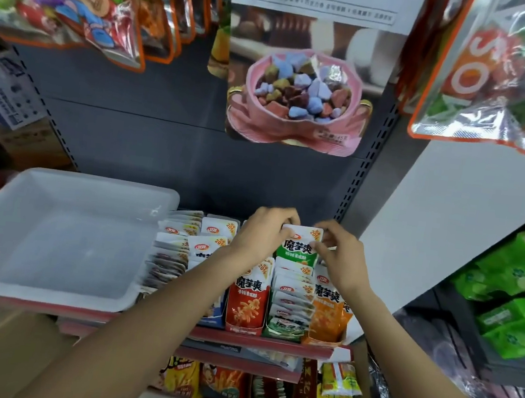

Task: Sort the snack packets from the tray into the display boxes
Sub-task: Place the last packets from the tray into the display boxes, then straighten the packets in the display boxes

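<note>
Forearms: both reach over the shelf edge.
Hands: left hand (263, 232) and right hand (335, 252) each pinch a top corner of the green packet (298, 249).
Position: above the green display box (285, 329); white tray (51, 239) looks empty.
Risk: packet may snag upright neighbours or slip into the red box (245, 315).
Writing: "魔芋爽", "20%".

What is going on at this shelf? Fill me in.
A person is stocking snack packets. Both hands, left hand and right hand, pinch the top of a green-and-white snack packet held upright over the back of the green display box. That box stands on the shelf between a red display box and an orange display box, all holding packets. The white plastic tray to the left shows no packets inside.
</note>
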